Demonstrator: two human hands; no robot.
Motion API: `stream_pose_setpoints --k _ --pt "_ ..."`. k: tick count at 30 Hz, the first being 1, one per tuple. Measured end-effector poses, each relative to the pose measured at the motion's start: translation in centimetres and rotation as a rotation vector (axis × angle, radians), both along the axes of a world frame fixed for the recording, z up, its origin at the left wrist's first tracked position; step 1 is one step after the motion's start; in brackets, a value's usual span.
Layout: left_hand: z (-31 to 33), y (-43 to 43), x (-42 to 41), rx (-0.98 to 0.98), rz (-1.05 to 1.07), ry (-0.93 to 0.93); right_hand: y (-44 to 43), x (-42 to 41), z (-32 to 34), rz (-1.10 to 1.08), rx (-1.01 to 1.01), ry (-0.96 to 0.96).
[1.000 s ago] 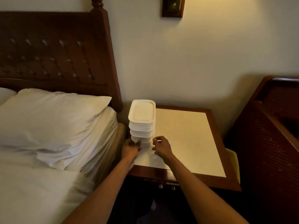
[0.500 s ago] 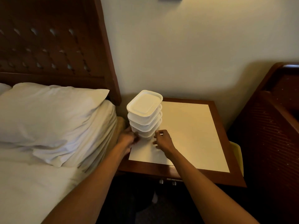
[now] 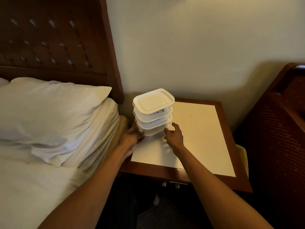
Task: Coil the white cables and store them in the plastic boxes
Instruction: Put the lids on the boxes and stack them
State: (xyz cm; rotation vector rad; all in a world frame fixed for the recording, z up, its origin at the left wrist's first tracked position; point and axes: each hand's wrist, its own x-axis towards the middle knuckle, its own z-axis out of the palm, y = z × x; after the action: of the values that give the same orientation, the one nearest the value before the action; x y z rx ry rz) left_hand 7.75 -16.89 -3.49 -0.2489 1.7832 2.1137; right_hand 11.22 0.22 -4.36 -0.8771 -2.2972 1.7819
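A stack of several lidded white plastic boxes point(image 3: 153, 111) leans to the left at the near left corner of the nightstand point(image 3: 198, 129). My left hand point(image 3: 131, 138) grips the bottom box from the left side. My right hand point(image 3: 175, 135) touches the bottom box's right side with curled fingers. Dark shapes show faintly through the box walls; no loose white cable is in view.
A bed with white sheets and a pillow point(image 3: 49, 109) lies to the left, against a dark wooden headboard point(image 3: 57, 38). Dark wooden furniture point(image 3: 280, 121) stands to the right of the nightstand. A pale yellow object point(image 3: 242, 156) sits in the gap between them.
The stack has turned and tipped leftward between my hands, and both hands have shifted with it. The camera has dropped closer toward the nightstand.
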Motion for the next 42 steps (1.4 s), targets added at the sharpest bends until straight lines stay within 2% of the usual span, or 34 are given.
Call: stream_pose_setpoints --k 4,9,14,20,29,42 --pt "-0.4 0.7 0.9 0.109 -0.014 -0.026 0.0 0.2 0.5 -0.057 -0.035 0.021" --pt "0.3 1.0 0.8 0.073 -0.002 -0.018 0.0 0.7 1.1 -0.128 -0.071 -0.006" --pt "0.6 0.6 -0.2 -0.047 0.031 0.028 -0.1 1.0 0.2 -0.137 -0.101 -0.017" --pt "0.4 1.4 -2.0 -0.016 0.114 -0.017 0.5 -0.3 -0.5 -0.135 -0.129 -0.026" --pt "0.5 3.7 -7.5 0.035 0.158 -0.085 3.1 -5.6 -0.1 -0.062 -0.149 -0.064" --pt "-0.4 6.0 -16.6 -0.142 0.073 -0.012 5.9 -15.5 -1.2 -0.044 -0.056 -0.063"
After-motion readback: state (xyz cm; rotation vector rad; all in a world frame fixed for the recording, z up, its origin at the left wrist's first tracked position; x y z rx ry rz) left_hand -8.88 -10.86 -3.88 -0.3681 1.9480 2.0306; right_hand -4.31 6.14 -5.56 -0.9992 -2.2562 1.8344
